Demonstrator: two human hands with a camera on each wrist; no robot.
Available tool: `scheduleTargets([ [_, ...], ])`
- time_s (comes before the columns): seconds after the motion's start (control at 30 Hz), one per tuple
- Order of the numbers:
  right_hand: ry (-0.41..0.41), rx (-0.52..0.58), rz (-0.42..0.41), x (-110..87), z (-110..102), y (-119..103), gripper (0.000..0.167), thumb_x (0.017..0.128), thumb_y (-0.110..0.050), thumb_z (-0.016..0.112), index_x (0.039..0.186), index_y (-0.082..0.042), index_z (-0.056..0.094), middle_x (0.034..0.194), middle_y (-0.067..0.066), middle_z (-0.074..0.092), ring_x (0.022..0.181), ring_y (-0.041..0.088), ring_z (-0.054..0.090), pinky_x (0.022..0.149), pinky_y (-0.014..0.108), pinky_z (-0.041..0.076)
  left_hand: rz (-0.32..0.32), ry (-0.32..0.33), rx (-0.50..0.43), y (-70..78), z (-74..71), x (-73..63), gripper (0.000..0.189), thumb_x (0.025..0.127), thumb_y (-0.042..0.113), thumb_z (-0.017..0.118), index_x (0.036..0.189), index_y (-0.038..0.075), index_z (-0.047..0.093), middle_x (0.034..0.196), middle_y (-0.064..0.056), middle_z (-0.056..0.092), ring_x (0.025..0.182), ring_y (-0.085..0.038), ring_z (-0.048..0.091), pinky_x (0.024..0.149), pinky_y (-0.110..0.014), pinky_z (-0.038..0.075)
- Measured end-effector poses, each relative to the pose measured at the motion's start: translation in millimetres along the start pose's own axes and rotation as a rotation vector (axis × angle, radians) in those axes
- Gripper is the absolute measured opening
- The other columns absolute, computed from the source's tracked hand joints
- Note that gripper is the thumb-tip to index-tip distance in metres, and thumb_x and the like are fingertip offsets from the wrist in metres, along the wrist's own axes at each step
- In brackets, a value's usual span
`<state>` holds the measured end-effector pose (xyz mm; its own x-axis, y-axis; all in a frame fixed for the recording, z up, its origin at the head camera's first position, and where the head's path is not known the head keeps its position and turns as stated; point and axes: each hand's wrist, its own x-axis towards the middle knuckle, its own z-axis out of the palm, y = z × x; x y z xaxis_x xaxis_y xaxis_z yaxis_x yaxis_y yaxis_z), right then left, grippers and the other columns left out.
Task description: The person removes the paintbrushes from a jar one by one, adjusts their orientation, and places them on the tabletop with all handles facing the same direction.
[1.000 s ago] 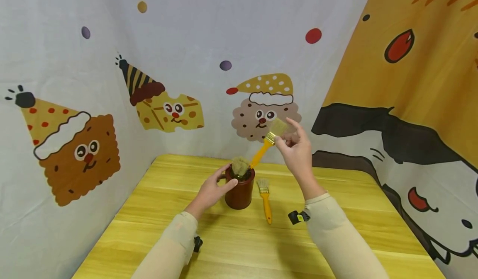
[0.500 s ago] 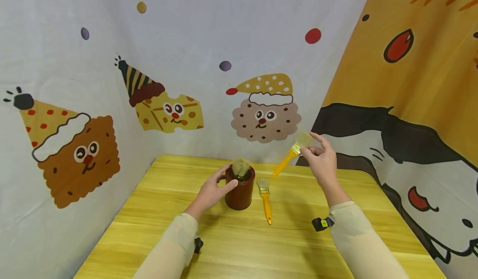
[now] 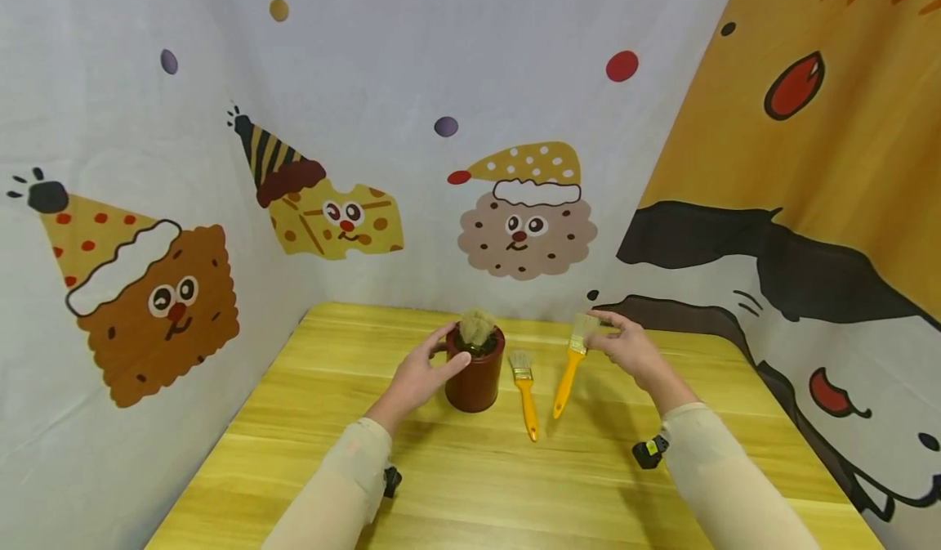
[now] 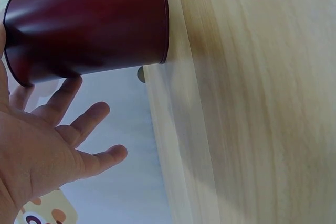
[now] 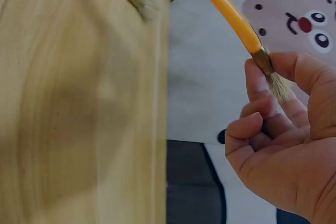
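My left hand (image 3: 421, 377) holds the upper part of a reddish-brown cylindrical cup (image 3: 474, 385), thumb at the near rim and fingers at its left side. In the left wrist view the fingers reach along the side of the cup (image 4: 94, 24), some of them spread away from it. Pale bristles (image 3: 476, 328) stick up out of the cup. My right hand (image 3: 631, 352) pinches a paintbrush (image 3: 569, 370) by its metal band and bristles, between thumb and index finger. Its orange handle (image 5: 226, 11) points down toward the table. A second orange-handled paintbrush (image 3: 525, 399) lies between cup and held brush.
The wooden table (image 3: 470, 485) reaches to a white cloth wall (image 3: 367, 60) with cartoon prints at its back and left. On the right hangs a yellow, black and white printed cloth (image 3: 823, 207).
My right hand has drawn the paintbrush from the cup to the right, then lowered it beside the lying brush; its handle now points more steeply down. The left hand stays at the cup.
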<state>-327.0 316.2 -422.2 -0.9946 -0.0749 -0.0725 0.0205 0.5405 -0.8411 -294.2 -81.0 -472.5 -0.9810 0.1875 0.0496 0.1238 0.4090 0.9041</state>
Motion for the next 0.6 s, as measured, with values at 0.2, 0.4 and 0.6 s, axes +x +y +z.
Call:
scheduleTargets([
  [0.2, -0.093, -0.021, 0.041, 8.3, 10, 10, 0.072, 0.103, -0.036, 0.071, 0.167, -0.021, 0.04, 0.16, 0.023, 0.051, 0.137, 0.049, 0.055, 0.11, 0.062, 0.051, 0.001, -0.008, 0.003, 1.5, 0.0, -0.5, 0.079, 0.097, 0.067, 0.069, 0.165, 0.046, 0.036, 0.164, -0.006, 0.052, 0.155, -0.04, 0.045, 0.118, -0.07, 0.042],
  [0.4, -0.132, -0.041, 0.061, 18.0, 21, 16, 0.07, 0.104, -0.034, 0.069, 0.166, -0.017, 0.041, 0.16, 0.024, 0.05, 0.144, 0.05, 0.051, 0.116, 0.066, 0.046, -0.007, -0.013, 0.007, 4.6, -1.2, -1.6, 0.077, 0.096, 0.07, 0.069, 0.163, 0.053, 0.035, 0.166, -0.003, 0.048, 0.154, -0.035, 0.046, 0.118, -0.069, 0.042],
  [0.6, -0.16, -0.083, 0.061, 25.0, 34, 19, 0.069, 0.103, -0.032, 0.071, 0.164, -0.013, 0.044, 0.152, 0.022, 0.057, 0.138, 0.044, 0.057, 0.111, 0.064, 0.05, -0.002, -0.012, 0.014, 3.3, -1.0, -1.6, 0.076, 0.097, 0.069, 0.068, 0.163, 0.052, 0.035, 0.168, -0.003, 0.047, 0.154, -0.036, 0.046, 0.118, -0.07, 0.042],
])
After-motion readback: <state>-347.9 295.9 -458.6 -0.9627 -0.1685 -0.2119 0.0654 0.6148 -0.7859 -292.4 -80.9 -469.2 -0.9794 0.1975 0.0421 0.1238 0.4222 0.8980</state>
